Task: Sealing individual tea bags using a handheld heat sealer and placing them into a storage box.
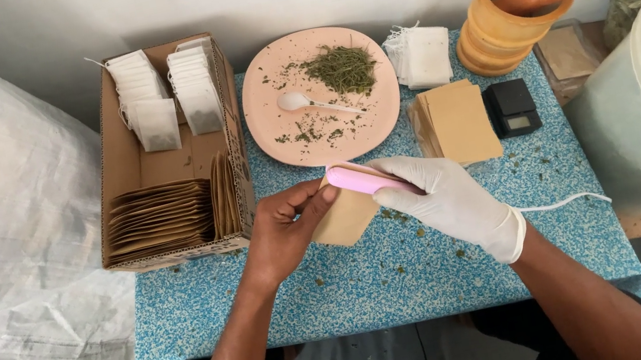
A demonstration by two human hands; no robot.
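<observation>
Our bare left hand point(281, 232) pinches small flat brown paper pouch point(347, 216); gloved right hand point(442, 195) (white latex) grips slim pink plastic sealer point(364, 180) w/ jaws on pouch edge.

Both forearms reach forward and angle inward, so the hands meet at the middle. The bare left hand point(281, 231) curls with fingertips pinched. The right hand point(447, 197), in a white glove, is closed palm down in a grip.

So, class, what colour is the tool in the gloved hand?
Pink: the tool, clearest in the head view.
</observation>
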